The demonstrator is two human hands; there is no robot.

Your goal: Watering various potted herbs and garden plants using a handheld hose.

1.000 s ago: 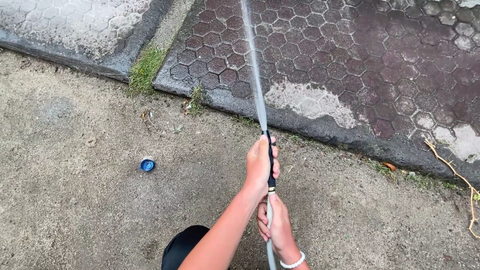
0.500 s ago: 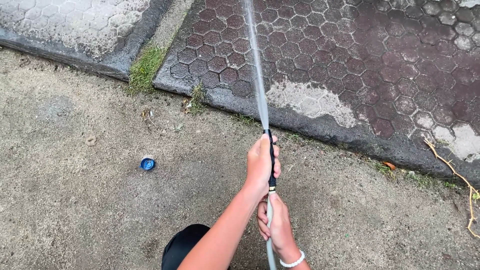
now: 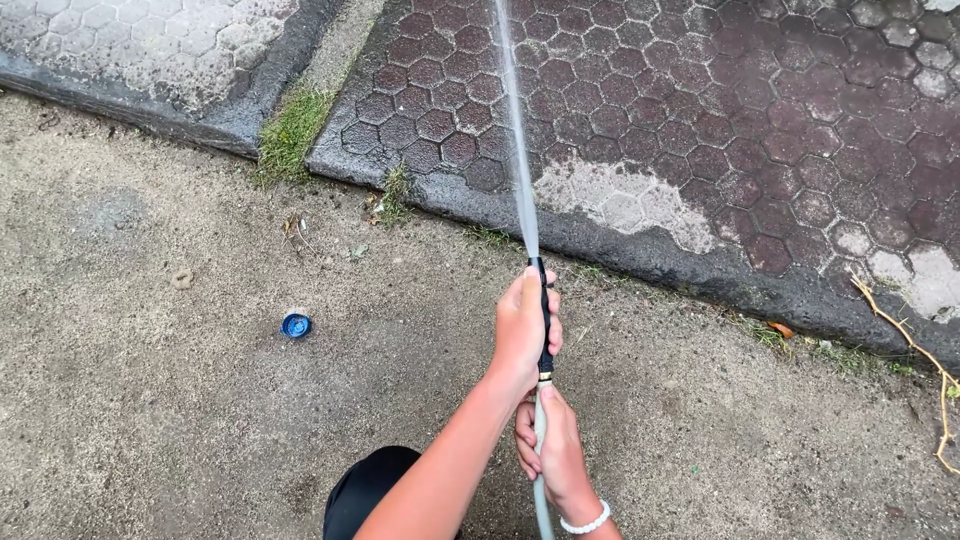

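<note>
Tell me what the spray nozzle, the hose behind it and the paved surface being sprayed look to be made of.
Nozzle: black, matte, probably plastic or rubber grip, with a brass-coloured collar at its base, likely metal.
Hose: pale grey, smooth, looks like flexible plastic or rubber.
Paving: hexagonal blocks, reddish-brown, rough, wet and darkened, with pale patches; likely concrete.
The left hand grips the nozzle, the right hand the hose.

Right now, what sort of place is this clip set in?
Outdoors, likely a yard or driveway edge: hexagonal paving with a raised kerb, bare gritty ground and tufts of grass. Both hands grip a spraying hose, left hand ahead of right hand.
</note>
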